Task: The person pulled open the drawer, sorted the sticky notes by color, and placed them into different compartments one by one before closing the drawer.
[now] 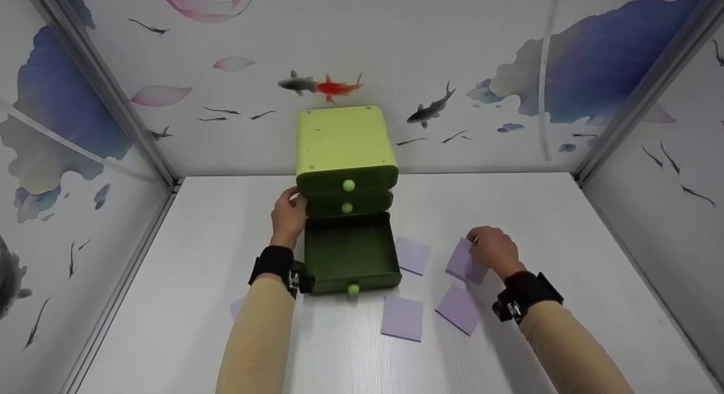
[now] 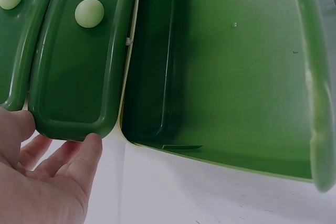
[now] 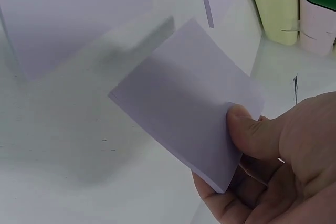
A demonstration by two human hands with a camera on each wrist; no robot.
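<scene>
A small green drawer cabinet [image 1: 345, 137] stands against the back wall, its bottom drawer [image 1: 352, 250] pulled far out with a bare floor showing. The middle drawer [image 2: 79, 72] sticks out slightly. My left hand [image 1: 287, 217] touches that drawer's left side, fingertips at its rounded edge in the left wrist view. Farther right, my right hand [image 1: 495, 250] pinches a thin purple square pad [image 3: 184, 103] between thumb and fingers. The held pad is tilted, with its shadow on the table beyond it in the right wrist view.
More purple square pads lie right of the cabinet: one beside the drawer [image 1: 413, 256], one in front [image 1: 403, 319], one near my right wrist [image 1: 458, 310]. Another pad [image 1: 236, 308] shows partly behind my left forearm. Printed walls [image 1: 452, 43] enclose the white table [image 1: 198, 241].
</scene>
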